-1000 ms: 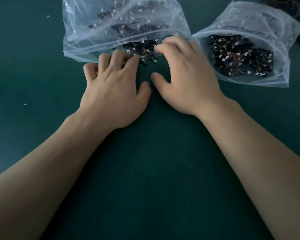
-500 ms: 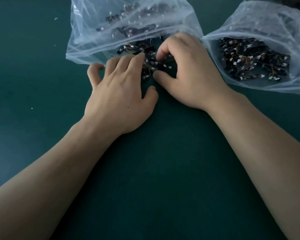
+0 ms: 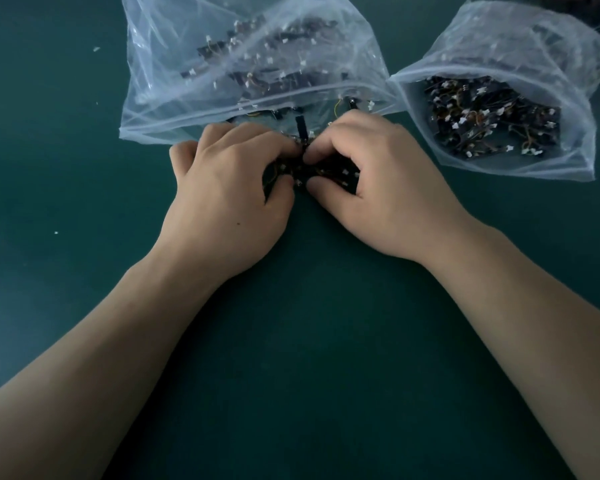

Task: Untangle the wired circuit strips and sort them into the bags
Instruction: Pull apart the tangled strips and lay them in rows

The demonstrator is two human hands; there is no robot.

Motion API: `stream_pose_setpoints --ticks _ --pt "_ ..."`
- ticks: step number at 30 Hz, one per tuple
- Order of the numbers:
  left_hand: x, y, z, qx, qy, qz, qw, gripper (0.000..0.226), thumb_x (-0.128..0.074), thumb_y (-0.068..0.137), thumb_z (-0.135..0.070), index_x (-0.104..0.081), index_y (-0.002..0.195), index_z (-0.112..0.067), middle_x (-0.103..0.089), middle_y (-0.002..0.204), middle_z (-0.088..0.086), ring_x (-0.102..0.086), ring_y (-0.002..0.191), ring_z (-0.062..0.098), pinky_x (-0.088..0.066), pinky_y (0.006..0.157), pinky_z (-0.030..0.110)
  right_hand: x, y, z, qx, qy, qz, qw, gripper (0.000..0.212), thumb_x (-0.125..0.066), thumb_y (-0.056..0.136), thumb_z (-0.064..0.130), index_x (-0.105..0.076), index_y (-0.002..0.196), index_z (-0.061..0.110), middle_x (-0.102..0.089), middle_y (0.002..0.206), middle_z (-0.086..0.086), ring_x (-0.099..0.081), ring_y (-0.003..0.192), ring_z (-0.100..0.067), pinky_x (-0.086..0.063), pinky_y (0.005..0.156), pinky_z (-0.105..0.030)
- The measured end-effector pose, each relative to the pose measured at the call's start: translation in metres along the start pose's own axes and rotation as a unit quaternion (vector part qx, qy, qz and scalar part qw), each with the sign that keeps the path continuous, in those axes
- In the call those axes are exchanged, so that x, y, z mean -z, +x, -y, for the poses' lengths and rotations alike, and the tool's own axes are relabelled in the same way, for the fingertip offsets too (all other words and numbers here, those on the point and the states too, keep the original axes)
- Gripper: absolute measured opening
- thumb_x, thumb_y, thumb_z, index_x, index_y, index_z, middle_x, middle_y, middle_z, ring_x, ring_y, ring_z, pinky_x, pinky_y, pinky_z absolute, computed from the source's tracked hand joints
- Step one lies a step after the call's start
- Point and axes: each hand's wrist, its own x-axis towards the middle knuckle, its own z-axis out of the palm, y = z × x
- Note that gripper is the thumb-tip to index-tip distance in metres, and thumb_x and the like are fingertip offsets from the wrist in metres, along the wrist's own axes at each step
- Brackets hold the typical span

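On the dark green table [image 3: 291, 341], just at the mouth of the left clear plastic bag [image 3: 174, 98], a tangled clump of wired circuit strips [image 3: 309, 169] pinched from both sides. Left hand [image 3: 232, 195] curled over the clump's 9 o'clock side, fingers folded down onto it and thumb pressed in from 6 o'clock. Right hand [image 3: 385, 188] clamped on the 3 o'clock side, index finger and thumb closed around dark strips with small white connectors showing between them. Fingertips of both hands nearly touching at the middle of the clump. One dark strip [image 3: 300, 128] sticking up toward 12 o'clock from between the two hands, reaching back into the bag's opening. Inside that left bag, more black strips with white connectors and thin yellowish wires, piled toward 12 o'clock and seen hazily through the plastic. At 2 o'clock from the hands, a second clear plastic bag [image 3: 499, 46], mouth open toward the viewer, holding a loose heap of sorted strips [image 3: 492, 119], well apart from the right hand. Corners of the two bags touching or nearly so at about 1 o'clock from the hands; cannot tell which. Both bare forearms angled in from the lower corners. A few pale specks [image 3: 96, 49] scattered on the table at 10 o'clock.
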Motion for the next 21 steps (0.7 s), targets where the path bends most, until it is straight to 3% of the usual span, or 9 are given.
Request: stream_pose_setpoints --ticks 7,10,13,17,21 --pt "0.0030 -0.0003 0.0005 0.007 -0.035 -0.013 0.999 0.016 -0.073 0.092 -0.028 -0.075 0.106 -0.036 -0.059 0.108 -0.016 -0.051 0.112 0.017 -0.025 0.097 0.034 -0.0009 0.0002 0.0011 -0.010 0.006 -0.043 0.999 0.029 -0.070 0.093 0.023 -0.067 0.122 0.023 -0.067 0.112 0.014 -0.061 0.103 -0.009 -0.049 0.096 -0.039" --pt "0.0048 0.0002 -0.0003 0.011 -0.055 -0.018 0.998 0.012 -0.073 0.093 -0.028 -0.077 0.100 -0.037 -0.061 0.109 -0.012 -0.053 0.114 0.021 -0.038 0.103 0.046 -0.0013 0.0011 -0.0015 -0.016 0.012 -0.053 0.998 0.024 -0.071 0.093 0.026 -0.070 0.116 0.022 -0.066 0.106 0.016 -0.051 0.081 0.008 -0.045 0.085 -0.029" --pt "0.0057 0.0003 -0.0004 0.019 -0.064 -0.024 0.997 0.012 -0.071 0.093 -0.025 -0.073 0.095 -0.038 -0.061 0.108 -0.014 -0.053 0.113 0.022 -0.042 0.104 0.056 -0.0027 0.0020 -0.0010 -0.006 0.016 -0.060 0.998 0.016 -0.068 0.094 0.027 -0.073 0.105 0.016 -0.064 0.095 0.011 -0.058 0.086 -0.008 -0.048 0.084 -0.036" --pt "0.0046 -0.0002 -0.0023 0.017 -0.057 -0.020 0.998 0.015 -0.067 0.092 -0.027 -0.064 0.090 -0.042 -0.058 0.100 -0.017 -0.051 0.105 0.018 -0.043 0.101 0.052 -0.0006 0.0036 0.0007 0.006 0.040 -0.079 0.996 0.012 -0.064 0.098 0.021 -0.073 0.094 0.014 -0.064 0.091 0.008 -0.058 0.087 -0.012 -0.049 0.083 -0.037" --pt "0.0029 0.0005 0.0005 0.003 -0.058 -0.008 0.998 0.018 -0.065 0.091 -0.026 -0.074 0.103 -0.036 -0.061 0.099 -0.014 -0.056 0.100 0.022 -0.046 0.095 0.043 0.0023 0.0019 0.0034 0.012 0.061 -0.047 0.997 0.021 -0.063 0.092 0.012 -0.075 0.108 0.016 -0.070 0.098 0.007 -0.062 0.096 -0.013 -0.049 0.092 -0.039"
